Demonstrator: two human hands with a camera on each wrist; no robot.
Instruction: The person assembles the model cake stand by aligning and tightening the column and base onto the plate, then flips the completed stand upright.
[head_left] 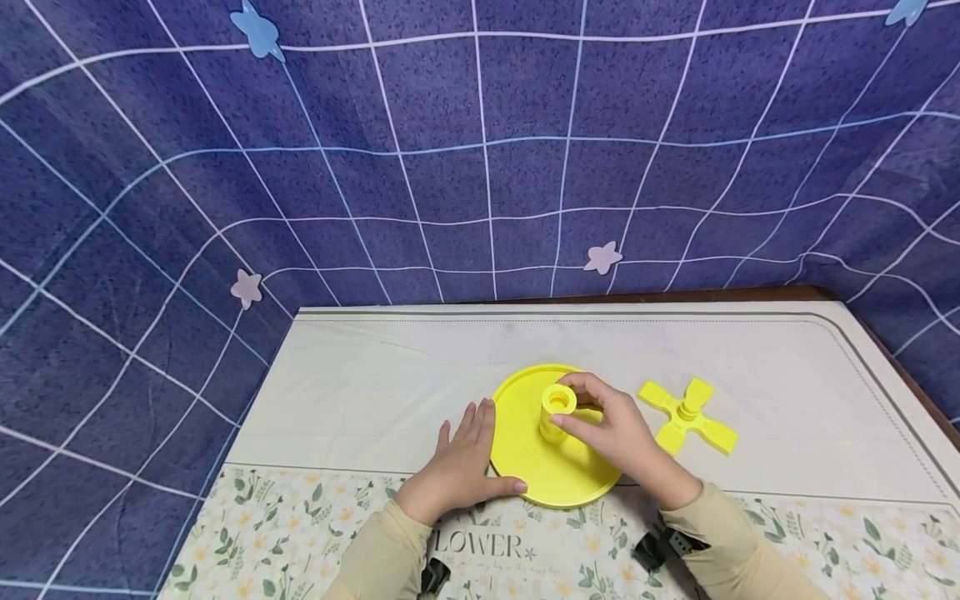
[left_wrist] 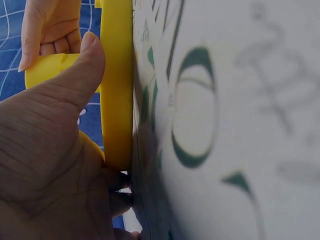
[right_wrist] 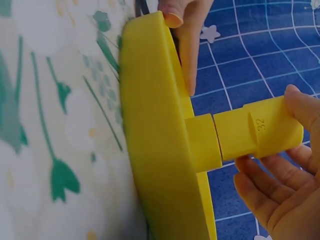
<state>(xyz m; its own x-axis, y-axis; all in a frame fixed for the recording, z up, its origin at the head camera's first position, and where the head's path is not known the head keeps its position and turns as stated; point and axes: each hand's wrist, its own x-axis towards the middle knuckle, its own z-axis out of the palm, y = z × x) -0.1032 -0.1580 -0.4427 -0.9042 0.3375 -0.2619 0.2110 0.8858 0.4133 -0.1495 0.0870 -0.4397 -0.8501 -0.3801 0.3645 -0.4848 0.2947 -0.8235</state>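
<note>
A round yellow base with a low raised rim lies flat on the table. From its middle rises a short yellow post, and a hollow yellow tube marked 32 stands upright on it; a thin seam between the two shows in the right wrist view. My right hand pinches the tube near its top between thumb and fingers. My left hand rests at the left side of the base, fingers straight, its thumb against the near rim.
Right of the base lies a yellow four-armed cross piece with a ridged stub standing up at its centre. A floral mat covers the near part of the table. Behind the white far part hangs a blue gridded curtain.
</note>
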